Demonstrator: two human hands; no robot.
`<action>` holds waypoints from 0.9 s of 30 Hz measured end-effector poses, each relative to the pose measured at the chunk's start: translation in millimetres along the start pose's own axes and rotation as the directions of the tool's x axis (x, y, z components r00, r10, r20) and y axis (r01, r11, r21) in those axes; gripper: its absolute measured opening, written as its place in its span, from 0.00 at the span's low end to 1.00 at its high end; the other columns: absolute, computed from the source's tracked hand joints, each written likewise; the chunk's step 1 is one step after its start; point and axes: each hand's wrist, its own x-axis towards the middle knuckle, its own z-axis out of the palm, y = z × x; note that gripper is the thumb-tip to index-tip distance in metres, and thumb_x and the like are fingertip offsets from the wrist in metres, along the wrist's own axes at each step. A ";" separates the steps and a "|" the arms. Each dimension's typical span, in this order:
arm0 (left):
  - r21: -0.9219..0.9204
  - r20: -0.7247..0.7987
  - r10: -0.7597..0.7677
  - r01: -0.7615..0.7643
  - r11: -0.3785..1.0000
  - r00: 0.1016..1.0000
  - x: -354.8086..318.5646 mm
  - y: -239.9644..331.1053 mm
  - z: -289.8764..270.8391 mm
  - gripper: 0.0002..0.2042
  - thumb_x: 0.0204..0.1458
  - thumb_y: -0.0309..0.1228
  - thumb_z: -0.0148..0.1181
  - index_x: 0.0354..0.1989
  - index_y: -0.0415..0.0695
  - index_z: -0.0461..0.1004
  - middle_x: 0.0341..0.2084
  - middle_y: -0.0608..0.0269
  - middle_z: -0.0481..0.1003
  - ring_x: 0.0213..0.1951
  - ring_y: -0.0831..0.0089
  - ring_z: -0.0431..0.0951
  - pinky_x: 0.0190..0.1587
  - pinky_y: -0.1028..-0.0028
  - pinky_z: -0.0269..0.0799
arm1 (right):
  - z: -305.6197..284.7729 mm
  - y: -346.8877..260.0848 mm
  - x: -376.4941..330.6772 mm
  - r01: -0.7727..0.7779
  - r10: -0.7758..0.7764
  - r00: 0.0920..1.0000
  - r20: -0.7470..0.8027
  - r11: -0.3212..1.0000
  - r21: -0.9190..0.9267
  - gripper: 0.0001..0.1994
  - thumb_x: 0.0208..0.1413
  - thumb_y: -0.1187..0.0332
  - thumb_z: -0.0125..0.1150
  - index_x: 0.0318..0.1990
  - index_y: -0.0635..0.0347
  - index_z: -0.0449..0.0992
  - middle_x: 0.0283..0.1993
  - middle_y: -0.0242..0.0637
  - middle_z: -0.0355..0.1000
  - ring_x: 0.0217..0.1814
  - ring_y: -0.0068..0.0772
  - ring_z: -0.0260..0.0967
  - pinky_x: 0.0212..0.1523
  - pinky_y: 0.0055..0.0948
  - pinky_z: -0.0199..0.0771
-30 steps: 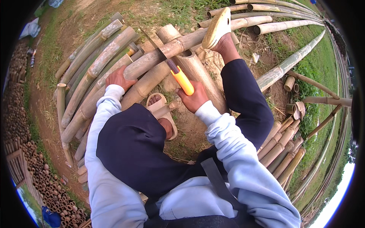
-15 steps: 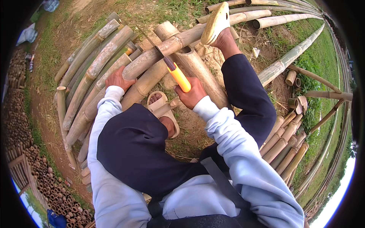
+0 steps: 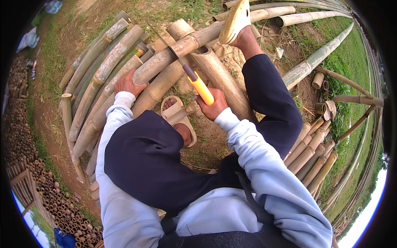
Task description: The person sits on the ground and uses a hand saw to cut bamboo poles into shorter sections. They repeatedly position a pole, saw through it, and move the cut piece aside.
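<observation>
An orange-handled handsaw (image 3: 202, 89) is gripped in my right hand (image 3: 214, 104), fingers wrapped round the handle. Its thin blade slants away to the upper left and crosses a bamboo pole (image 3: 188, 46), touching it; the depth of any cut cannot be made out. My left hand (image 3: 130, 84) is closed at the near left end of that pole, with part of the fingers hidden behind it. Under the pole lie a thick bamboo trunk (image 3: 219, 74) and another bamboo length (image 3: 159, 89). My right foot, in a pale yellow clog (image 3: 235, 24), presses on the pole's far part.
Cut bamboo lengths (image 3: 101, 76) lie stacked on the left, and several more (image 3: 310, 153) at the right. A long greenish pole (image 3: 318, 58) stretches over the grass. My other foot wears a beige sandal (image 3: 188, 128) on the dirt. Many short bamboo pieces (image 3: 58, 202) are piled at lower left.
My right hand has drawn the saw back toward me and slightly right, so the handle sits farther from the pole. My left hand stays at the pole's end.
</observation>
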 end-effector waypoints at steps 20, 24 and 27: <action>0.007 0.001 0.011 -0.011 1.000 1.000 -0.4 -12.9 1.6 0.40 0.40 0.55 0.75 0.63 0.52 0.73 0.54 0.46 0.80 0.56 0.47 0.80 0.58 0.54 0.74 | 2.1 -1.0 7.8 -0.030 0.029 0.998 0.050 0.999 0.033 0.12 0.53 0.66 0.69 0.32 0.68 0.76 0.28 0.59 0.74 0.35 0.66 0.75 0.37 0.48 0.74; -0.005 0.012 0.014 -0.014 1.000 1.000 -9.0 -18.2 -0.9 0.39 0.39 0.52 0.76 0.62 0.52 0.74 0.53 0.46 0.80 0.55 0.47 0.80 0.58 0.54 0.75 | -38.2 8.8 -121.5 -0.152 0.149 0.987 0.054 0.987 0.054 0.10 0.55 0.71 0.69 0.44 0.65 0.82 0.29 0.51 0.77 0.32 0.53 0.79 0.38 0.39 0.78; -0.001 -0.005 0.055 -0.055 0.998 0.998 -12.4 -17.8 7.0 0.38 0.38 0.49 0.77 0.61 0.52 0.74 0.52 0.47 0.80 0.54 0.48 0.80 0.57 0.54 0.75 | -47.5 3.9 -151.7 -0.088 0.088 0.996 0.005 0.996 0.021 0.10 0.55 0.72 0.69 0.44 0.65 0.82 0.27 0.49 0.76 0.28 0.52 0.78 0.34 0.38 0.76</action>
